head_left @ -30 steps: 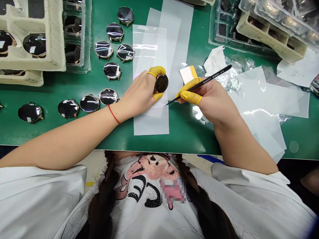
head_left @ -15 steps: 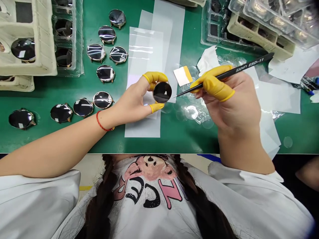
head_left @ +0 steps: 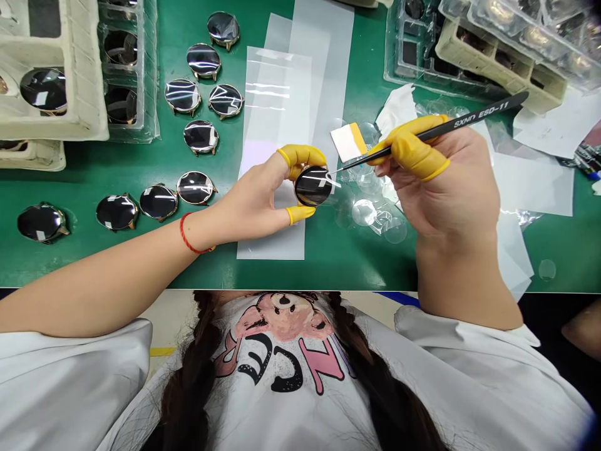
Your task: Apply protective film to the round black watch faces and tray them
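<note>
Currently grasping, with the left hand point(head_left: 256, 195), a round, metal-rimmed watch head with a black glass face point(head_left: 312, 188). Held by the left fingers from opposite sides, upper and lower in view, with yellow rubber covers at both grip points. Positioned above the right border of overlapping translucent white rectangular sheets point(head_left: 275, 116), laid flat on the green bench point(head_left: 364, 272).

In the right hand point(head_left: 444, 172): a slim black pointed tool with white lettering point(head_left: 472, 119), pinched between thumb and forefinger, both in yellow rubber covers. Directed leftward and slightly toward the body, with the tip at the right edge of the glass face. Cannot tell whether touching. Also at that edge: a narrow whitish strip point(head_left: 333, 180), too small to identify.

Near the tool tip: a small flat white-and-yellow square pad point(head_left: 344, 144). Beside the right hand, on the bench: scattered thin clear plastic discs point(head_left: 364, 213) and, farther from the body, a crumpled piece of white tissue point(head_left: 395, 111).

Left of the sheets: nine more round dark-faced watch heads point(head_left: 183, 96), lying face up. At far left: stacked cream moulded trays point(head_left: 87, 113), just beside a clear compartmented plastic tray point(head_left: 153, 88), both with watch heads inside. Around the left wrist: a thin red cord bracelet point(head_left: 185, 232).
</note>
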The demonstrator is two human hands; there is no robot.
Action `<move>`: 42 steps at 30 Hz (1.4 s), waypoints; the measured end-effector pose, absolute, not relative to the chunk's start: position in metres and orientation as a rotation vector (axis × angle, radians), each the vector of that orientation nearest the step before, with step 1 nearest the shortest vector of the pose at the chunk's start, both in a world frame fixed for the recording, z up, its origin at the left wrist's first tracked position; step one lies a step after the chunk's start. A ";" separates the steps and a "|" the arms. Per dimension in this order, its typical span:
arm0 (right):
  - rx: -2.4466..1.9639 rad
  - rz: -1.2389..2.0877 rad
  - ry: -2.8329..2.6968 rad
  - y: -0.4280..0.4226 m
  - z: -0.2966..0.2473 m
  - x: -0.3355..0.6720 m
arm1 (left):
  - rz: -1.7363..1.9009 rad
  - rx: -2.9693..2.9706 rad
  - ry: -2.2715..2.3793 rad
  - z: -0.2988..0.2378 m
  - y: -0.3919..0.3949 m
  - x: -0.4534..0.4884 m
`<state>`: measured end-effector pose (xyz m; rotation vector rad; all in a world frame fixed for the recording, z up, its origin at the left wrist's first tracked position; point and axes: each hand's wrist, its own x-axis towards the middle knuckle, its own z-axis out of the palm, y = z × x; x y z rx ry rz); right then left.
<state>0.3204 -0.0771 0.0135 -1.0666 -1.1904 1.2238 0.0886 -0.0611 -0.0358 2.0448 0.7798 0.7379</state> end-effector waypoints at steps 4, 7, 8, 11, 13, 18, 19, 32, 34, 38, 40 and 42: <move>-1.048 1.241 -1.187 -0.077 0.013 0.321 | 0.754 2.054 0.779 -0.036 -0.063 0.089; -1.057 1.242 -1.195 -0.077 0.014 0.321 | 0.772 2.055 0.772 -0.037 -0.063 0.088; -1.059 1.237 -1.196 -0.077 0.014 0.321 | 0.778 2.051 0.768 -0.037 -0.063 0.088; -1.082 1.217 -1.209 -0.076 0.014 0.321 | 0.780 2.030 0.774 -0.036 -0.064 0.088; -1.106 1.197 -1.226 -0.076 0.014 0.321 | 0.771 2.013 0.790 -0.035 -0.064 0.089; -1.083 1.199 -1.221 -0.076 0.013 0.322 | 0.760 1.980 0.781 -0.034 -0.065 0.089; -1.086 1.196 -1.219 -0.077 0.013 0.322 | 0.760 1.978 0.775 -0.034 -0.065 0.089; -1.070 1.203 -1.207 -0.077 0.015 0.321 | 0.742 1.996 0.775 -0.035 -0.065 0.088; -1.074 1.197 -1.209 -0.077 0.015 0.321 | 0.749 1.993 0.764 -0.034 -0.065 0.088; -1.118 1.166 -1.230 -0.076 0.015 0.321 | 0.742 1.990 0.773 -0.033 -0.065 0.088; -1.140 1.151 -1.246 -0.077 0.015 0.321 | 0.742 1.994 0.778 -0.033 -0.065 0.088; -1.149 1.148 -1.256 -0.077 0.015 0.321 | 0.740 1.993 0.775 -0.032 -0.066 0.088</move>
